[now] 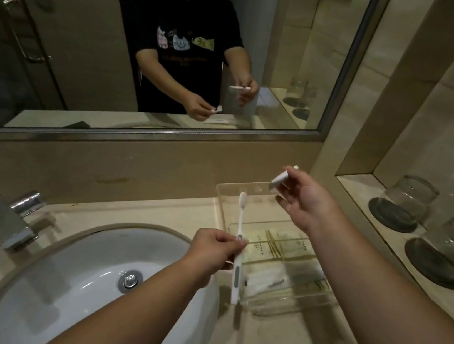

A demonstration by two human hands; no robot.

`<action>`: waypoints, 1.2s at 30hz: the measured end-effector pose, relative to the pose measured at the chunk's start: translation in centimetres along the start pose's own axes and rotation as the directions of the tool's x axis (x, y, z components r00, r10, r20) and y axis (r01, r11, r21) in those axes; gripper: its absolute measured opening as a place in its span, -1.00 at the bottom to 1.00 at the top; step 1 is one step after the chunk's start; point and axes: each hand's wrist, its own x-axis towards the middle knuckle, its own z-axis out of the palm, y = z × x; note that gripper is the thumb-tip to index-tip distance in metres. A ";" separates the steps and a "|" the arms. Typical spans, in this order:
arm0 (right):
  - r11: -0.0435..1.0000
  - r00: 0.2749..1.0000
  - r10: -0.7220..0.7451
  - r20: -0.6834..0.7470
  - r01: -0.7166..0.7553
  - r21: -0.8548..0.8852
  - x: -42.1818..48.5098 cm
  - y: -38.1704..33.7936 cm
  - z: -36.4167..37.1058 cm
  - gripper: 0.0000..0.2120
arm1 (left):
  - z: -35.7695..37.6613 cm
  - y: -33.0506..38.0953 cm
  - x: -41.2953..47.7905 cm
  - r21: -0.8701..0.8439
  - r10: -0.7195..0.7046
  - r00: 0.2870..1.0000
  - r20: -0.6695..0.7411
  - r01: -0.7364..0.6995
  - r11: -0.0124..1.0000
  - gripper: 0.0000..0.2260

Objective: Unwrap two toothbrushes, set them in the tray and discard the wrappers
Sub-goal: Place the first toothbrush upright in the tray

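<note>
My left hand (213,250) pinches a white toothbrush (238,249) by the middle of its handle and holds it upright, bristles up, at the left edge of the clear plastic tray (249,188). My right hand (308,199) is raised over the tray's far end and grips a small white tube (280,178). Inside the tray lie flat wrapped packets (282,245) with printed lines, and a pale wrapper (265,283) near the front.
A white oval sink (65,274) with a chrome drain fills the lower left, with a chrome faucet (13,217) behind it. Two upturned glasses (409,197) on dark coasters stand on the ledge at right. A wall mirror (150,44) spans the back.
</note>
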 end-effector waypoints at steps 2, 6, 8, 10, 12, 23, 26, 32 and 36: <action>0.997 0.997 0.054 -0.051 -0.057 -0.059 0.8 1.2 -1.0 -0.88 | -0.3 0.4 1.7 -0.035 -0.004 0.997 -0.071 0.002 0.999 -0.90; 0.748 0.998 -0.007 -0.070 -0.041 -0.662 0.7 5.7 -3.0 -0.94 | 0.1 1.3 5.2 -0.045 -0.003 0.993 -0.118 -0.003 0.999 -0.88; 0.583 0.998 -0.044 0.055 0.070 -0.809 0.3 7.9 -3.4 -0.86 | 0.6 1.6 6.8 -0.045 -0.011 0.993 -0.115 0.006 0.999 -0.87; 0.539 0.989 -0.097 0.111 0.146 -0.829 0.4 9.3 -3.1 -0.81 | 1.2 1.6 8.3 -0.041 -0.020 0.993 -0.113 0.016 0.999 -0.87; 0.456 0.974 -0.200 0.109 0.191 -0.869 1.2 10.1 -2.5 -0.84 | 1.7 1.4 9.5 -0.050 -0.029 0.993 -0.115 0.023 0.998 -0.88; 0.310 0.942 -0.334 0.031 0.141 -0.940 5.4 14.0 -0.3 -0.66 | 1.9 -0.6 13.6 0.472 0.200 0.950 -0.240 -0.065 0.879 -0.82; 0.305 0.942 -0.335 0.001 0.110 -0.946 5.9 14.2 -0.1 -0.64 | 2.1 -0.7 13.8 0.570 0.249 0.934 -0.257 -0.062 0.819 -0.80; 0.264 0.942 -0.331 0.048 0.142 -0.954 5.3 13.5 -0.2 -0.82 | 1.9 -1.3 13.9 0.654 0.308 0.914 -0.265 -0.064 0.754 -0.75; 0.373 0.931 -0.363 0.047 0.191 -0.908 5.4 11.8 -1.3 -0.74 | 1.6 -1.0 13.6 0.640 0.293 0.916 -0.274 -0.054 0.767 -0.68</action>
